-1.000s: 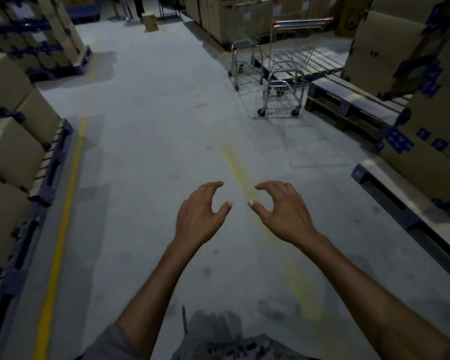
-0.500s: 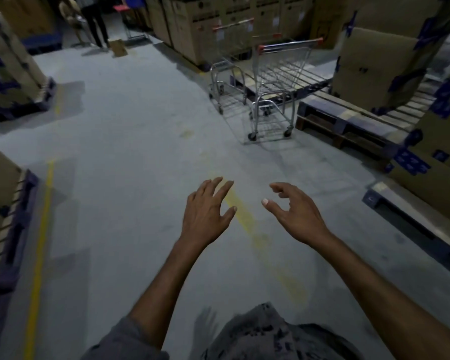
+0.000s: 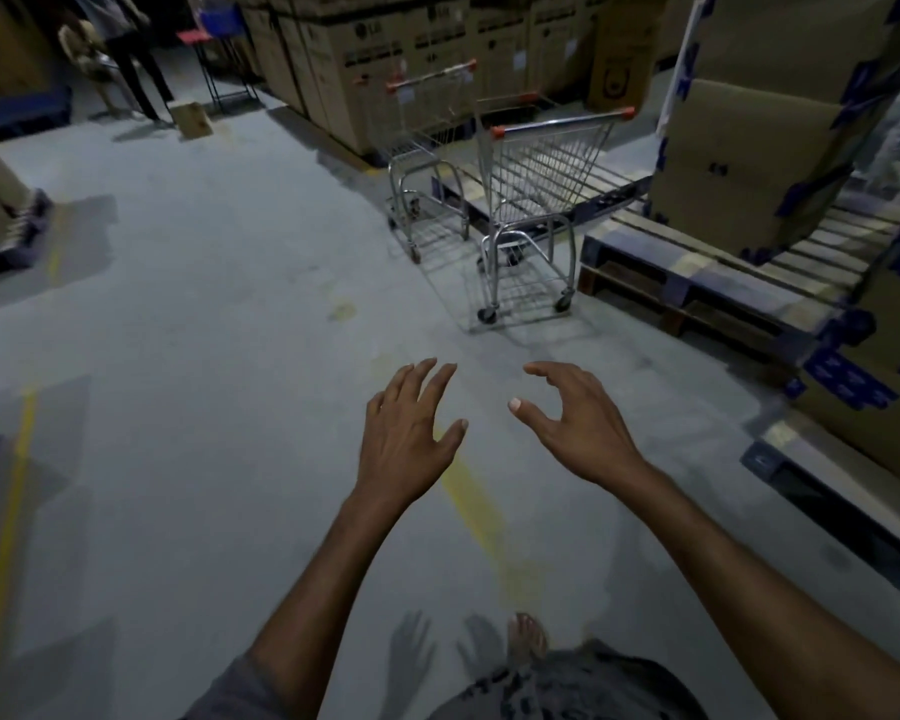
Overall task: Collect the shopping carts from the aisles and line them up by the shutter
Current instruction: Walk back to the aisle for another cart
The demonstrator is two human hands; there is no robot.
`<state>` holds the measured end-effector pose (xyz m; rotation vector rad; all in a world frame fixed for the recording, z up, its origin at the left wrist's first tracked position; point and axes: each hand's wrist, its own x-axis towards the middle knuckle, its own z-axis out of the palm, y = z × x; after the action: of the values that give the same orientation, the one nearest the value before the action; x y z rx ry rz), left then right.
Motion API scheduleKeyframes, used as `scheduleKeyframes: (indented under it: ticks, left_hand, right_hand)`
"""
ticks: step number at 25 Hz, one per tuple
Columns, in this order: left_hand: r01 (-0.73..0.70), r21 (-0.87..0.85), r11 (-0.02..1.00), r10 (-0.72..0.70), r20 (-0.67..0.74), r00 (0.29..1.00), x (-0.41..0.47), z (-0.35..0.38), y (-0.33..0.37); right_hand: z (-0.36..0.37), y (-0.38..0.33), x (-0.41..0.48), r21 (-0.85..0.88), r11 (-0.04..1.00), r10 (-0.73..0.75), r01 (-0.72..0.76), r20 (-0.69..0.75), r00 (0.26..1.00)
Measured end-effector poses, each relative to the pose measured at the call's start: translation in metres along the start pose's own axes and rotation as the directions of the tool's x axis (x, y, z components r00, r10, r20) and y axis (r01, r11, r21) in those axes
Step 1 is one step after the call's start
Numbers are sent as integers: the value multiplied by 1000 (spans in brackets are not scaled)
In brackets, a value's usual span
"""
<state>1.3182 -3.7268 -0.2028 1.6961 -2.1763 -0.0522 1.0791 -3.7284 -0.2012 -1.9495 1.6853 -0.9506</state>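
Two wire shopping carts with orange-capped handles stand ahead on the grey floor. The nearer cart (image 3: 536, 200) is just left of a wooden pallet; the farther cart (image 3: 427, 163) sits behind it to the left, by stacked cartons. My left hand (image 3: 409, 433) and my right hand (image 3: 575, 418) are held out in front of me, both empty with fingers spread and curled. They are well short of the nearer cart's handle.
Wooden pallets (image 3: 707, 283) with large cardboard boxes (image 3: 749, 153) line the right side. Tall cartons (image 3: 365, 59) stand behind the carts. Persons (image 3: 126, 54) stand at the far left by a small box (image 3: 192, 119). Yellow floor lines (image 3: 6, 517) mark the aisle; more pallets lie left.
I have walked closer: the carts grew larger and shifted toward the centre. My hands opened wider and stayed raised and empty.
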Motion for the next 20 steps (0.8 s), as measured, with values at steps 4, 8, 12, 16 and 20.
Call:
scheduleKeyframes:
  ticks: [4, 8, 12, 16, 20]
  left_hand:
    - [56, 29, 998, -55, -58, 997, 95, 0, -17]
    - [52, 97, 994, -42, -107, 993, 173, 6, -37]
    - [91, -51, 995, -94, -69, 993, 246, 30, -61]
    - [43, -125, 991, -50, -52, 997, 339, 57, -97]
    - [-36, -162, 986, 28, -55, 998, 446, 72, -136]
  right_hand:
    - [2, 12, 112, -85, 993, -87, 86, -7, 996]
    - [14, 21, 204, -205, 965, -174, 164, -27, 984]
    - [34, 33, 275, -273, 948, -178, 165, -25, 984]
    - [59, 53, 360, -302, 940, -172, 161, -11, 985]
    - [73, 64, 450, -345, 930, -158, 126, -66, 985]
